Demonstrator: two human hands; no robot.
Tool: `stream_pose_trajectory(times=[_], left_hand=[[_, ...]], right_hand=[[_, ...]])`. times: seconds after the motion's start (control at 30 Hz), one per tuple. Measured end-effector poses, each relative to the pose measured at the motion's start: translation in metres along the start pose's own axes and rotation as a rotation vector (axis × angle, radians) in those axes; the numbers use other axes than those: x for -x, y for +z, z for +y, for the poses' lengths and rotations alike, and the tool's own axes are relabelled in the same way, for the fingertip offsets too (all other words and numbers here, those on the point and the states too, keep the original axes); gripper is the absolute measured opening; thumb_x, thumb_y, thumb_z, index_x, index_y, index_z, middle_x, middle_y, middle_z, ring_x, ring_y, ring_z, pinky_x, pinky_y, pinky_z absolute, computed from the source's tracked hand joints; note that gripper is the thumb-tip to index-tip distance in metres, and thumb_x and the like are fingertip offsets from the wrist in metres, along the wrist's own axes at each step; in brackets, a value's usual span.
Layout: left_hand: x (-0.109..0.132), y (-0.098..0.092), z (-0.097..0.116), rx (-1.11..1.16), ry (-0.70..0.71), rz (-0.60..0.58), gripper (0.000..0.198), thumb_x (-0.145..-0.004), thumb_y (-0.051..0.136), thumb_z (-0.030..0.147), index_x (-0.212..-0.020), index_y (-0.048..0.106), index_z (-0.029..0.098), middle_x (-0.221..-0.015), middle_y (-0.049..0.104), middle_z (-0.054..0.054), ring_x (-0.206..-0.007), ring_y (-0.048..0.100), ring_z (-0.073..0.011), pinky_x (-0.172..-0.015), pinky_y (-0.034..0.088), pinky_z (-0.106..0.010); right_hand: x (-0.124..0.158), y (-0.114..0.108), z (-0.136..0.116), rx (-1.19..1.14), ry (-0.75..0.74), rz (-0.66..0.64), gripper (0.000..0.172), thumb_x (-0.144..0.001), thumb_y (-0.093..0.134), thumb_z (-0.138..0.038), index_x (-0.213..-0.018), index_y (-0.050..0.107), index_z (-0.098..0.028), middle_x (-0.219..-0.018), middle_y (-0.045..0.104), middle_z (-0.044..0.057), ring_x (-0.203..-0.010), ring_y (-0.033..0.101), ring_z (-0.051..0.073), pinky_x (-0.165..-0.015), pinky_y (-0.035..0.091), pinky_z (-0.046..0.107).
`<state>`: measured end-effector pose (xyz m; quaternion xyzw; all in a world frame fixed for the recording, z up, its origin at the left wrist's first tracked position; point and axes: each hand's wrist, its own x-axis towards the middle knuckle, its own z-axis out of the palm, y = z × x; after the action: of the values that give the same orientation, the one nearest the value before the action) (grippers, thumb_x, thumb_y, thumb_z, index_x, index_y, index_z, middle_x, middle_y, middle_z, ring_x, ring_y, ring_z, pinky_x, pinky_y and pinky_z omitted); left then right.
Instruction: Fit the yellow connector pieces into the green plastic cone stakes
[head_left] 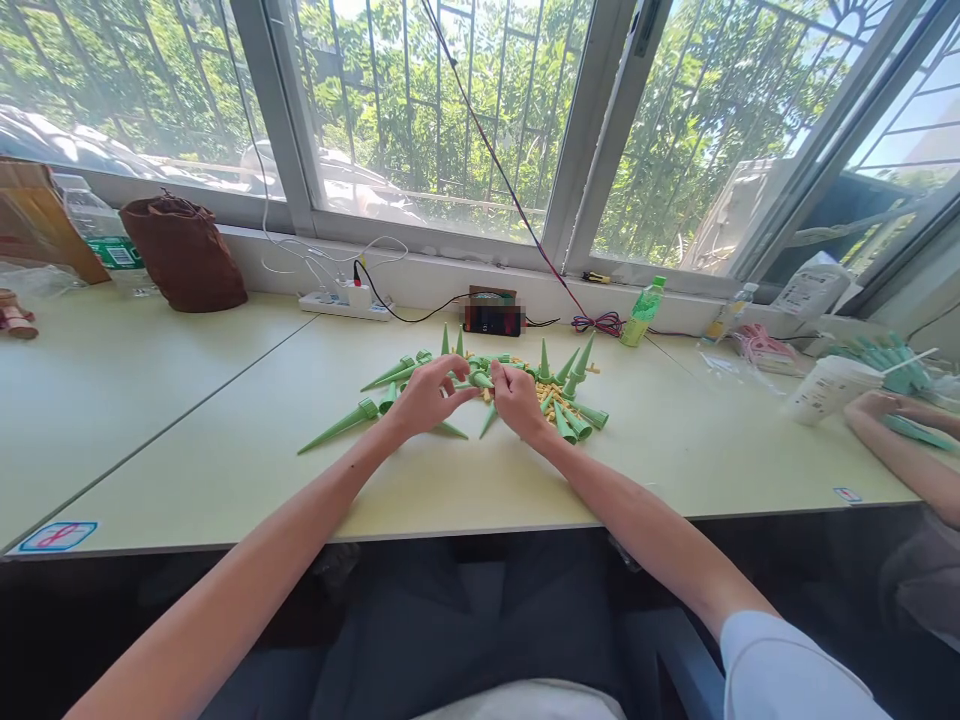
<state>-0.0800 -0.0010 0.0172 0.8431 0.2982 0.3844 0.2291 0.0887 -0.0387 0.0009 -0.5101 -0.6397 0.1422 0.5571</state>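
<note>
A heap of green cone-shaped plastic spikes (570, 400) mixed with small tan pieces (553, 390) lies on the pale table (225, 440) before the window. My left hand (427, 395) and my right hand (516, 398) meet at the near side of the heap, fingers curled. Both hands pinch one green spike (480, 379) held between them. Several long spikes (337, 427) lie scattered to the left of my left hand.
A power strip (346, 303) with cables, a small black device (492, 314) and a green bottle (643, 312) stand near the sill. A brown bag (184, 252) sits at the left. Another person's arm (907, 450) rests at the right beside a white cup (832, 388).
</note>
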Motion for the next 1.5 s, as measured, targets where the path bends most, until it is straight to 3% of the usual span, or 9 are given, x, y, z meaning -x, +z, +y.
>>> stream_pose_trajectory(times=[0.17,0.27,0.37,0.53,0.73,0.97,1.17,1.4,1.5], left_hand=[[0.000,-0.002,0.004,0.161,-0.126,-0.067,0.044,-0.084,0.054,0.062,-0.084,0.056,0.018,-0.076,0.062,-0.001,-0.049,0.055,-0.0087,-0.043,0.042,-0.019],[0.000,-0.003,0.004,0.248,-0.169,-0.186,0.052,-0.087,0.046,0.065,-0.075,0.059,0.016,-0.067,0.060,-0.002,-0.046,0.054,-0.0092,-0.039,0.040,-0.019],[0.000,-0.005,0.006,0.298,-0.200,-0.271,0.052,-0.086,0.050,0.064,-0.070,0.061,0.015,-0.060,0.060,-0.002,-0.043,0.052,-0.0085,-0.038,0.040,-0.019],[0.001,-0.005,0.005,0.318,-0.222,-0.286,0.046,-0.081,0.061,0.059,-0.067,0.062,0.015,-0.052,0.058,0.000,-0.044,0.053,-0.0097,-0.040,0.041,-0.019],[0.002,-0.002,0.003,0.175,-0.120,-0.207,0.037,-0.076,0.069,0.051,-0.068,0.062,0.015,-0.053,0.058,0.001,-0.042,0.049,-0.0079,-0.042,0.039,-0.019],[0.001,0.003,-0.005,-0.017,0.045,-0.031,0.035,-0.074,0.072,0.047,-0.070,0.060,0.015,-0.066,0.060,0.001,-0.056,0.054,-0.0082,-0.054,0.046,-0.019],[0.001,0.004,-0.009,-0.047,0.146,0.048,0.037,-0.076,0.071,0.050,-0.074,0.058,0.016,-0.074,0.057,0.000,-0.054,0.051,-0.0066,-0.050,0.043,-0.019],[-0.001,0.004,-0.006,-0.080,0.113,0.104,0.035,-0.079,0.068,0.047,-0.069,0.057,0.015,-0.068,0.058,0.001,-0.051,0.045,-0.0057,-0.050,0.041,-0.019],[-0.002,0.003,-0.004,0.003,0.038,0.039,0.040,-0.082,0.062,0.051,-0.067,0.061,0.014,-0.059,0.056,0.001,-0.049,0.045,-0.0066,-0.048,0.040,-0.019]], right_hand=[[0.001,-0.003,-0.004,-0.015,-0.008,0.054,0.050,-0.097,0.035,-0.055,-0.059,0.035,-0.021,-0.054,0.041,-0.002,-0.051,0.035,0.012,-0.053,0.026,0.027],[0.001,-0.002,-0.004,-0.004,-0.051,0.032,0.048,-0.098,0.033,-0.053,-0.061,0.035,-0.021,-0.056,0.040,-0.002,-0.053,0.034,0.012,-0.055,0.027,0.027],[0.001,0.000,-0.002,0.002,-0.080,-0.012,0.047,-0.098,0.034,-0.051,-0.062,0.036,-0.021,-0.057,0.039,-0.003,-0.055,0.034,0.012,-0.056,0.027,0.027],[0.002,0.002,0.001,0.000,-0.048,-0.043,0.048,-0.098,0.034,-0.052,-0.060,0.036,-0.021,-0.055,0.041,-0.002,-0.053,0.035,0.012,-0.054,0.027,0.027],[0.002,0.006,0.006,-0.001,-0.007,-0.028,0.054,-0.097,0.034,-0.054,-0.054,0.031,-0.021,-0.050,0.036,-0.002,-0.049,0.031,0.012,-0.052,0.024,0.029],[0.001,0.007,0.007,-0.018,0.026,-0.044,0.057,-0.096,0.035,-0.058,-0.051,0.031,-0.022,-0.047,0.037,-0.001,-0.047,0.032,0.012,-0.050,0.025,0.029],[0.001,0.006,0.002,-0.053,0.053,-0.064,0.058,-0.095,0.035,-0.059,-0.050,0.032,-0.022,-0.045,0.038,-0.001,-0.047,0.036,0.013,-0.049,0.028,0.029],[0.003,0.005,-0.003,-0.087,0.012,-0.012,0.054,-0.096,0.034,-0.058,-0.056,0.037,-0.021,-0.052,0.043,-0.001,-0.049,0.037,0.012,-0.049,0.029,0.028],[0.003,0.002,-0.003,-0.077,-0.004,0.051,0.051,-0.097,0.033,-0.056,-0.060,0.038,-0.021,-0.055,0.045,-0.001,-0.050,0.037,0.011,-0.049,0.029,0.027]])
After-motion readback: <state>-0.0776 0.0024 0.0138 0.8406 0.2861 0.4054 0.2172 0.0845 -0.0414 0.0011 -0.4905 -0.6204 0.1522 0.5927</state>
